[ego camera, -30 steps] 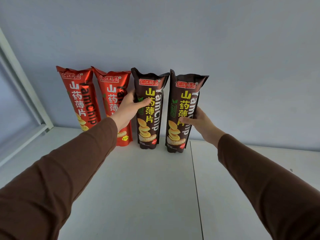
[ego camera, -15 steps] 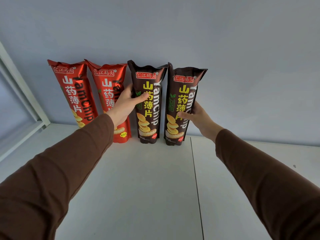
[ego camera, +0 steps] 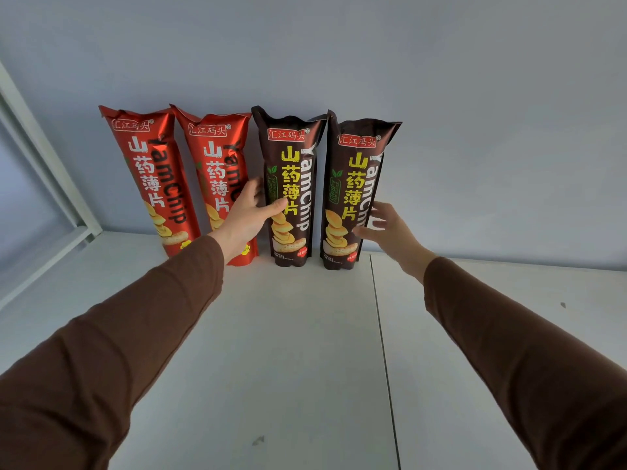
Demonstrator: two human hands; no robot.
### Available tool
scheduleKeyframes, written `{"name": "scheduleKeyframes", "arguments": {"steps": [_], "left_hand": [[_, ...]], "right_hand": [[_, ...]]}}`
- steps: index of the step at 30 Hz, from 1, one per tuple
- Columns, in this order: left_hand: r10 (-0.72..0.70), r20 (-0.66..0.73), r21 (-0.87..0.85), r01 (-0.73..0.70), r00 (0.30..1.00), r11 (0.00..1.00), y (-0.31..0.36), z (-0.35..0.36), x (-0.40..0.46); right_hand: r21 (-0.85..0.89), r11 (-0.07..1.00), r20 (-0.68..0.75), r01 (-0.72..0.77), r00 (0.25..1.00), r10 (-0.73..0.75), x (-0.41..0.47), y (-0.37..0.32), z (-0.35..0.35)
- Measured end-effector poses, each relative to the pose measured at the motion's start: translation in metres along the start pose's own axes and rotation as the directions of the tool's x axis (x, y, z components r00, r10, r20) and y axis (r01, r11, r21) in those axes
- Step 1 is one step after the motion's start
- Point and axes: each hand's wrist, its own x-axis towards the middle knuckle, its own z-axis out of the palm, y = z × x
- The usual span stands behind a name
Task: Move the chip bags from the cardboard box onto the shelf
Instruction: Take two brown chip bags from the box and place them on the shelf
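Bags stand four in a row at the far edge of the white shelf [ego camera: 288, 334], each leaning back against the grey wall [ego camera: 475, 96]; from left to right they are the far-left red bag [ego camera: 152, 171], the second red bag [ego camera: 213, 164], the left brown bag [ego camera: 291, 184] and the right brown bag [ego camera: 356, 191], all upright and close beside one another.

The left hand [ego camera: 246, 215] reaches in between the second red bag and the left brown bag; its thumb lies on the brown bag's front and its fingers curve round that bag's left edge — a loose hold. The right hand [ego camera: 386, 228] sits at the right brown bag's lower right side, fingers spread and relaxed; whether they touch the foil or stand just off it I cannot tell.

By my judgement this pair of bags is as good as placed; only letting go remains. The cardboard box is out of view, so how many bags are left in it cannot be told.
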Motion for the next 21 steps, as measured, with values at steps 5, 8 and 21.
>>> {"name": "scheduleKeyframes", "arguments": {"steps": [5, 8, 21], "left_hand": [[-0.048, -0.109, 0.098, 0.059, 0.993, 0.993, -0.007, 0.007, -0.043], [-0.038, -0.155, 0.229, 0.074, 0.987, 0.971, -0.009, 0.013, -0.078], [-0.019, -0.208, 0.766, 0.175, 0.978, 0.618, 0.001, 0.040, -0.294]], "right_hand": [[-0.112, 0.991, -0.068, -0.067, 0.996, 0.060, -0.031, 0.015, 0.006], [-0.252, 0.967, -0.003, -0.042, 0.999, 0.043, -0.054, 0.022, 0.014], [-0.532, 0.700, 0.450, 0.477, 0.859, -0.244, -0.195, 0.011, 0.040]]}}
